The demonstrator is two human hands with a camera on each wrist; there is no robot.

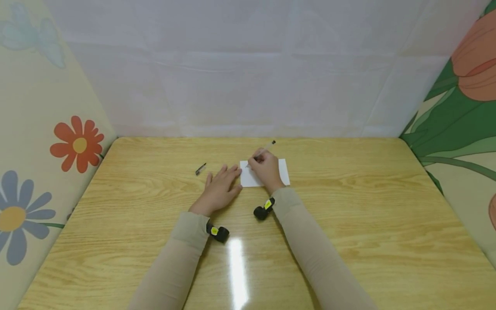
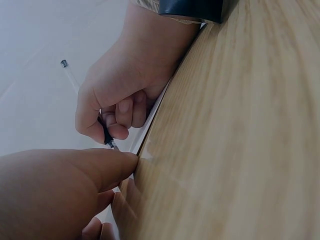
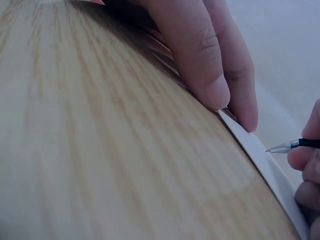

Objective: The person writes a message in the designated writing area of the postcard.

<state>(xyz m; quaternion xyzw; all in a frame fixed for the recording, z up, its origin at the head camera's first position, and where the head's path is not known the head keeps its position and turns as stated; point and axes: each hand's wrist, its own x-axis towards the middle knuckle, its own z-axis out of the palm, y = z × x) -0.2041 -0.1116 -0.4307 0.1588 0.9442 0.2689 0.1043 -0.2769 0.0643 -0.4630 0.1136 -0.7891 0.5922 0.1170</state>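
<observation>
A small white sheet of paper [image 1: 284, 172] lies on the wooden table, partly hidden beneath my right hand [image 1: 268, 170]. That hand pinches a clear-barrelled pen [image 1: 266, 147] with a black grip and a dark end. In the right wrist view the pen's tip [image 3: 272, 149] points down close over the paper [image 3: 257, 155]. My left hand [image 1: 220, 189] rests flat on the table with fingers spread, thumb and fingertips right at the paper's left edge. Left of it lies a pen cap [image 1: 200, 168] with a black clip.
The wooden table [image 1: 348, 224] reaches back to a white cloth backdrop [image 1: 232, 86]. Flower-printed panels stand at both sides. A black wrist camera [image 1: 218, 232] sits on the left wrist, another wrist camera [image 1: 264, 209] on the right. Light glares on the tabletop between the forearms.
</observation>
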